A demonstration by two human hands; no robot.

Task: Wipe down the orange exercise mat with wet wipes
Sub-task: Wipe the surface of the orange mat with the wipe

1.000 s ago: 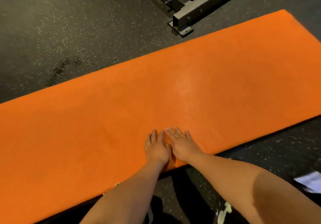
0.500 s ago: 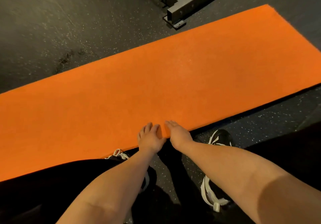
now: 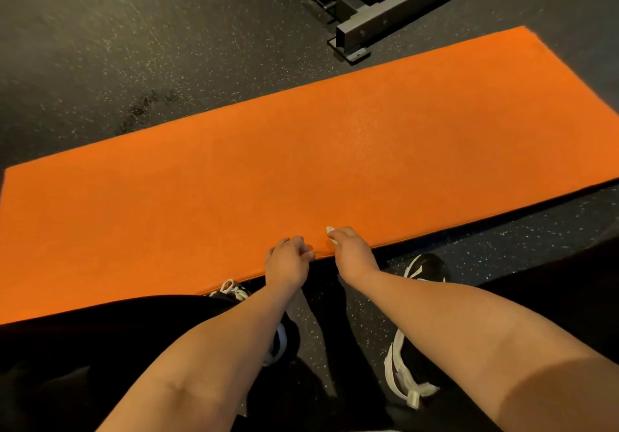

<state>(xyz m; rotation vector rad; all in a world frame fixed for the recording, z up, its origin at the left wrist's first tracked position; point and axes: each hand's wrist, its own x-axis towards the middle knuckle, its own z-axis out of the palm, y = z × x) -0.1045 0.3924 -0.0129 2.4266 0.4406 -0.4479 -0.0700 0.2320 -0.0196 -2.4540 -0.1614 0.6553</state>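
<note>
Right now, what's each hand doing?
Left hand: curled at the orange mat edge, grip unclear.
Right hand: curled at the same edge, grip unclear.

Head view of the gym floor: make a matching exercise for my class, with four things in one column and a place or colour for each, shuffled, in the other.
Things:
1 mat
2 metal frame
3 right shoe
4 left hand

Place or colour:
a black and white
b bare skin, at the mat's near edge
c orange
d beyond the mat's far edge

Pairs: 1-c, 2-d, 3-a, 4-b.
</note>
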